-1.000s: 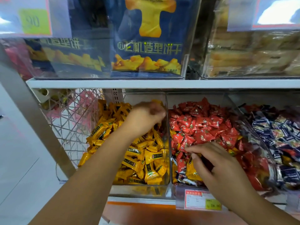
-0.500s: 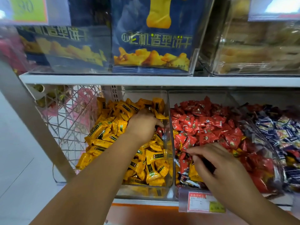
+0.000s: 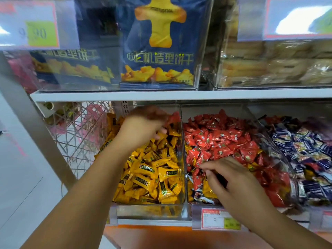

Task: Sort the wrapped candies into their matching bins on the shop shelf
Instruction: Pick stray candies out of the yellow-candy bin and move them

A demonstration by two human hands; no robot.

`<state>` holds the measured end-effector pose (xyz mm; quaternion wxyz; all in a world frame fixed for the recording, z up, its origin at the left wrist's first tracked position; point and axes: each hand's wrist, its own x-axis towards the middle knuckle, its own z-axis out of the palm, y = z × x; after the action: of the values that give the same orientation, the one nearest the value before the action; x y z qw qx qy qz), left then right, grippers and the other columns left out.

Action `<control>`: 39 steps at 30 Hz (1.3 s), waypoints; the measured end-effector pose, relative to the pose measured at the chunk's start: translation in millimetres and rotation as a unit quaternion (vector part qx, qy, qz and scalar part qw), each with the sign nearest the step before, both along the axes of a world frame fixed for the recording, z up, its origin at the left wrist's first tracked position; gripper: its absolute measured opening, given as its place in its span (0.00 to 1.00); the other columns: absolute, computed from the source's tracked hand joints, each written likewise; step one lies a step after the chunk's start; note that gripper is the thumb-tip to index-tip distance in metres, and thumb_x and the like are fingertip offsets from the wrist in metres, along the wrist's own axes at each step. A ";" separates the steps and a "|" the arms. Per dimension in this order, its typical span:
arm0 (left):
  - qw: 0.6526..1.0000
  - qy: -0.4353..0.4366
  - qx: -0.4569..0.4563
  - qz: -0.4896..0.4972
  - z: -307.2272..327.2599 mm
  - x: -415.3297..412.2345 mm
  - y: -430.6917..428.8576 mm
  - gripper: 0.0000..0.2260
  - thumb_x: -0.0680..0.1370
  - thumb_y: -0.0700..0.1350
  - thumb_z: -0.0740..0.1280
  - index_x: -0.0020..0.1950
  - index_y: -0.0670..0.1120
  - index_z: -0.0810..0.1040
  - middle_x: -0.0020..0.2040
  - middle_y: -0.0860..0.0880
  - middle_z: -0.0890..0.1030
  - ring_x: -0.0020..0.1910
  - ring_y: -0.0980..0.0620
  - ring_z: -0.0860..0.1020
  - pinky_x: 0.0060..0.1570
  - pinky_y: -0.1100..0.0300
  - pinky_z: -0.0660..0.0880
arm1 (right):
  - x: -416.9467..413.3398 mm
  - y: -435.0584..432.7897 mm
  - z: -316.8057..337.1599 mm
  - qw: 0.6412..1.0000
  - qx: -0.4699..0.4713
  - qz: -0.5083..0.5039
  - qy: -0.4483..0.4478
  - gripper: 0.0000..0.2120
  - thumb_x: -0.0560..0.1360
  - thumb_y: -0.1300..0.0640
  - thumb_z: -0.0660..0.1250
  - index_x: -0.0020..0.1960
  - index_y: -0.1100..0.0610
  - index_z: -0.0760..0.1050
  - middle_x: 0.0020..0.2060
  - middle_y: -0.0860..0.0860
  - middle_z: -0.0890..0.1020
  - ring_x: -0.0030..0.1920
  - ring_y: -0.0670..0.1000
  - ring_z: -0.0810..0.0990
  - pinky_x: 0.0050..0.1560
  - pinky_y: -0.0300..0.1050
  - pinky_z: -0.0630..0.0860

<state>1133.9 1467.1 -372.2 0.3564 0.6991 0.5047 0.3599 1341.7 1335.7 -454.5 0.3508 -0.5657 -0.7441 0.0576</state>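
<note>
Single red wrapped candy [image 3: 172, 117] is now up at the back of the left clear plastic bin [image 3: 149, 212], tight against the divider, right at the fingertips of the left grip [image 3: 143, 127]. Half a second back that grip was down in the heap of yellow wrapped candies [image 3: 154, 174]. Now it's lifted above the heap, fingers curled and aimed right toward the middle clear bin [image 3: 201, 109]. Motion blur, so can't tell if the red piece is actually pinched.

Right grip [image 3: 233, 178] barely moved: same spot at the front of the middle bin, knuckles up, fingers hooked down into the red wrapped candies [image 3: 215, 137], index tip out to the left. Stray yellow-wrapped pieces [image 3: 209, 190] lie just beside its fingers; can't tell whether it holds any.

Blue-and-white wrapped candies [image 3: 305, 151] fill the next bin to the right. Red-bordered price tag [image 3: 218, 219] sits below the right wrist. White shelf board [image 3: 179, 95] above carries dark blue biscuit bags [image 3: 158, 51].
</note>
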 end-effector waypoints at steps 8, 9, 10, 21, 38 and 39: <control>0.977 0.176 0.121 0.012 -2.0 20.3 11.5 0.12 0.80 0.47 0.66 0.63 0.51 0.78 0.62 0.51 0.80 0.59 0.52 0.78 0.61 0.58 0.72 | 0.6 -1.0 -0.1 1.000 -0.010 -0.003 0.011 0.11 0.77 0.54 0.66 0.57 0.44 0.79 0.46 0.32 0.74 0.50 0.37 0.75 0.47 0.32 0.71; 0.963 0.242 0.118 0.014 -11.1 14.7 16.3 0.13 0.81 0.48 0.64 0.65 0.52 0.77 0.64 0.51 0.78 0.60 0.51 0.77 0.59 0.60 0.71 | 0.7 -0.6 -0.5 1.000 -0.012 -0.005 0.009 0.12 0.76 0.53 0.65 0.57 0.44 0.79 0.46 0.32 0.74 0.50 0.37 0.75 0.47 0.32 0.71; 0.954 0.281 0.107 -0.005 -22.0 10.6 19.4 0.15 0.81 0.50 0.63 0.67 0.53 0.75 0.65 0.51 0.77 0.61 0.51 0.76 0.57 0.61 0.71 | 0.6 -0.1 -0.8 1.000 -0.012 -0.007 0.007 0.12 0.76 0.53 0.65 0.57 0.43 0.79 0.45 0.32 0.74 0.50 0.37 0.75 0.46 0.31 0.71; 0.848 0.515 0.077 -0.098 -49.7 1.2 26.9 0.24 0.73 0.65 0.67 0.67 0.63 0.70 0.73 0.54 0.63 0.73 0.46 0.59 0.69 0.45 0.56 | 0.5 3.0 -4.5 1.000 0.005 -0.005 0.014 0.12 0.75 0.59 0.69 0.55 0.45 0.80 0.44 0.33 0.75 0.49 0.38 0.75 0.48 0.33 0.73; 0.838 0.519 0.143 -0.093 -66.8 11.9 37.4 0.37 0.68 0.70 0.65 0.74 0.63 0.60 0.77 0.54 0.59 0.74 0.45 0.57 0.70 0.43 0.50 | 0.8 2.6 -4.9 1.000 0.013 -0.004 0.015 0.10 0.75 0.57 0.68 0.54 0.45 0.80 0.44 0.32 0.75 0.49 0.38 0.75 0.45 0.32 0.72; 0.838 0.520 0.137 -0.093 -66.1 12.8 35.5 0.36 0.67 0.71 0.65 0.73 0.64 0.62 0.75 0.53 0.61 0.72 0.45 0.58 0.69 0.44 0.51 | 0.9 2.2 -5.1 1.000 0.013 -0.001 0.017 0.11 0.75 0.57 0.68 0.54 0.45 0.80 0.44 0.32 0.75 0.49 0.38 0.75 0.46 0.32 0.72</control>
<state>1146.7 1502.6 -438.3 -0.0259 0.8685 0.4944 -0.0261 1342.6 1337.9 -459.6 0.3703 -0.5613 -0.7379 0.0571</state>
